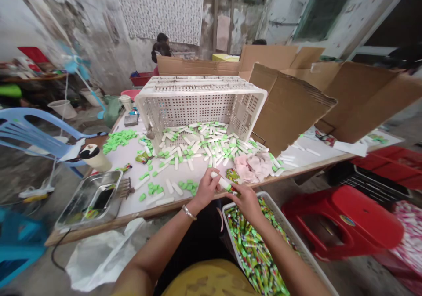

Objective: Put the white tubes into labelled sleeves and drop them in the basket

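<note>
Just beneath the fingers, a white slatted basket (286,225) heaped with finished green-labelled tubes (253,252), so seemingly well under way; clamped in left-hand fingers (211,178) and right-hand fingers (236,190) at the table (132,155) edge, one white plastic tube (221,181); beyond, scores of loose white tubes (198,149) left undone, spilling from a tipped white perforated crate (198,100), with bare room only leftward.

Ahead of you, a stained, peeling grey plaster wall (82,23) carries a white patterned cloth (158,6), with a green-framed window (325,6) at upper right. A pale blue plastic chair (29,133) stands to your left, and a glossy red plastic stool (343,221) rests on the grey concrete floor (359,280) to your right.
</note>
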`<state>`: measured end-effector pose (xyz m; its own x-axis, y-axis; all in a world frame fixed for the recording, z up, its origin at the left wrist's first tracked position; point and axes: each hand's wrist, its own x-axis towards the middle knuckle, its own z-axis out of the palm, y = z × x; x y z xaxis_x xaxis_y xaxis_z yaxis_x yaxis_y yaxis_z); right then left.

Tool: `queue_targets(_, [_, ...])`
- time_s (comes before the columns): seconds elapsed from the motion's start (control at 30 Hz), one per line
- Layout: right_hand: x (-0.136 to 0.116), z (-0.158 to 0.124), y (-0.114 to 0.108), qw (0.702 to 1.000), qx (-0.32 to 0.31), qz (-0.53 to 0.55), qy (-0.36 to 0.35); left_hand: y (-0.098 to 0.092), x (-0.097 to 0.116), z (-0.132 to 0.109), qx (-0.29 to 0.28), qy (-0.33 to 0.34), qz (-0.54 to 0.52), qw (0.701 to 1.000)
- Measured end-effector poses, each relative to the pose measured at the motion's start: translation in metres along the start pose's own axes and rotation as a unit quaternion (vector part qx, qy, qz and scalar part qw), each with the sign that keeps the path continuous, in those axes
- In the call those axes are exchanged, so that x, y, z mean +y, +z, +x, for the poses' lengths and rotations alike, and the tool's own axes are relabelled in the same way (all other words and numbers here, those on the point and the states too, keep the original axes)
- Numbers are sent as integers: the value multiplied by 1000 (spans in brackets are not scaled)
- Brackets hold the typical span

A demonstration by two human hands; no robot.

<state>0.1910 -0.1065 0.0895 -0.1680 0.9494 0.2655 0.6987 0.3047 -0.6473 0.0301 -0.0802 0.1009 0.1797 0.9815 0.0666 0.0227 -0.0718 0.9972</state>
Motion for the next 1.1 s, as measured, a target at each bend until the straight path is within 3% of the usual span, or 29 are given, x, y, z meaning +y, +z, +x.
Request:
queue_targets(0.1, [-7, 0, 3, 996, 7, -81, -25, 6, -4, -5, 23, 7, 115, 993])
queue_targets(0.2, [-13, 0, 7, 995, 21, -93, -36, 12, -6, -11, 30, 21, 198, 980])
queue_targets(0.33, [-18, 0, 7, 991, 24, -110, -67, 13, -7, -16, -2, 23, 199, 980])
queue_targets(0.5, [-18, -6, 2, 977, 10, -196, -89, 10, -9, -15, 41, 20, 229, 972])
queue_targets(0.73, [2, -29, 4, 979, 9, -188, -75, 29, -25, -23, -70, 73, 329, 939])
queue_targets(0.83, [39, -61, 10, 973, -54, -222, -2, 11, -42, -5, -86, 42, 392, 915])
queue_targets(0.93, [88, -100, 12, 928, -144, -317, 133, -30, -61, 28, -42, -32, 513, 857])
queue_targets(1.0, [114, -113, 10, 892, -139, -374, 211, -60, -71, 52, -22, -53, 543, 838])
queue_targets(1.1, [130, -95, 2, 900, -108, -377, 191, -93, -83, 79, -18, -63, 582, 811])
